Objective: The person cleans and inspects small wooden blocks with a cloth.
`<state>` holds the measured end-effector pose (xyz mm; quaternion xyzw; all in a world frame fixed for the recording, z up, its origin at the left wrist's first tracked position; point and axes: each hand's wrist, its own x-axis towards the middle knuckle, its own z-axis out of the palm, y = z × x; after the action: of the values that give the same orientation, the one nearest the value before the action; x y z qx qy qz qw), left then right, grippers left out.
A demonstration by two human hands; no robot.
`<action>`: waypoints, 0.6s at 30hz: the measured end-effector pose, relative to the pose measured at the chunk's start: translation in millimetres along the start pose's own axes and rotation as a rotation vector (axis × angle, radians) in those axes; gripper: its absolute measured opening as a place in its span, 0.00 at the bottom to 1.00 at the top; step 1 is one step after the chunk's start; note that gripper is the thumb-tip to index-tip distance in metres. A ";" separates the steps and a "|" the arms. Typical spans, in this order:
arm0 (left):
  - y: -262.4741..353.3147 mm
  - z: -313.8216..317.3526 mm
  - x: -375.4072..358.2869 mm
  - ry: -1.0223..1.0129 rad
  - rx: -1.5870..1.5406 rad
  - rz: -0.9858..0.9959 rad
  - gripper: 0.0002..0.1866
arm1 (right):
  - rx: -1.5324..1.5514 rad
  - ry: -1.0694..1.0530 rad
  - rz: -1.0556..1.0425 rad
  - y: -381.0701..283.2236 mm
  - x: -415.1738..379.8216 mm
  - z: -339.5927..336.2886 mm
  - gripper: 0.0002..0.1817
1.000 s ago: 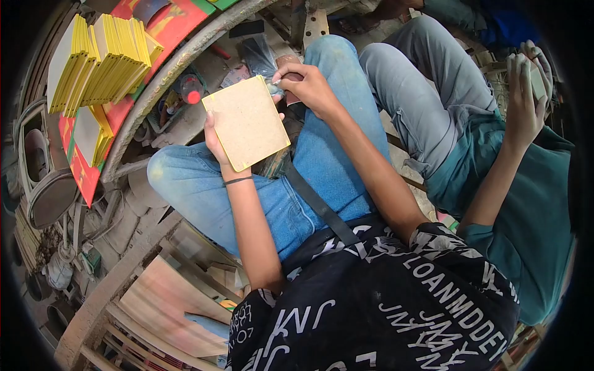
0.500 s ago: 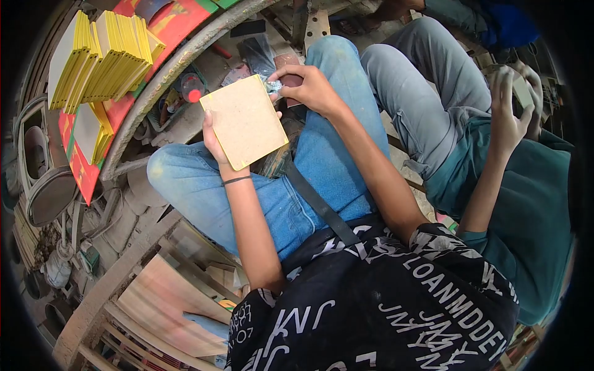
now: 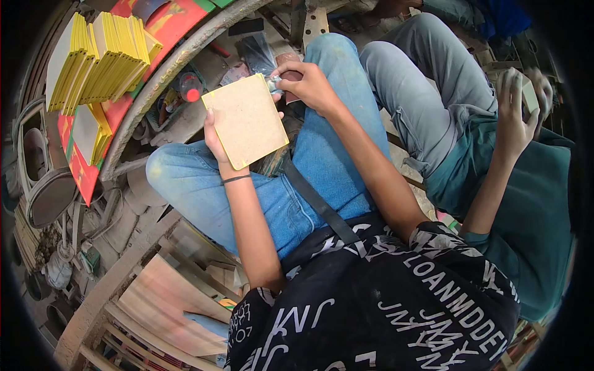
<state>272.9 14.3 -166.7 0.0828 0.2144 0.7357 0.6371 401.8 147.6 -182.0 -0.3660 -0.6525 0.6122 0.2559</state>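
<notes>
My left hand (image 3: pixel 215 137) is closed around the left edge of a flat, squarish tan board (image 3: pixel 247 123) with yellow-painted edges, its face turned up toward me. Some fingertips show at the board's right side, and the rest of the hand is hidden beneath. At the board's upper right corner, my right hand (image 3: pixel 307 88) pinches a small crumpled pale-blue wad of cloth (image 3: pixel 273 85) against the edge. Thumb and forefinger form a ring around it. A brown sheet (image 3: pixel 288 59) lies just beyond the right hand.
Stacks of yellow-edged boards (image 3: pixel 102 59) stand on a red and green surface (image 3: pixel 77 173) at left. A bottle with a red cap (image 3: pixel 192 94) sits behind a curved rail (image 3: pixel 145 89). At right, a co-worker's hands (image 3: pixel 516 114) hold a small pale block.
My right hand and the wad have shifted very slightly at the board's corner, while the board stays almost still. The co-worker's hands have moved a little.
</notes>
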 end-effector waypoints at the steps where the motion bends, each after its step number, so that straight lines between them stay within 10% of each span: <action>1: -0.7 -1.9 0.3 0.000 0.000 -0.001 0.48 | 0.041 0.008 0.058 -1.6 -0.9 -0.1 0.09; 18: -2.0 -9.1 2.6 -0.044 -0.058 -0.042 0.47 | -0.035 -0.008 0.062 1.0 -0.6 -2.4 0.06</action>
<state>270.6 15.2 -176.1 0.0761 0.1807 0.7262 0.6589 404.2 148.6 -182.6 -0.3879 -0.6527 0.6096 0.2278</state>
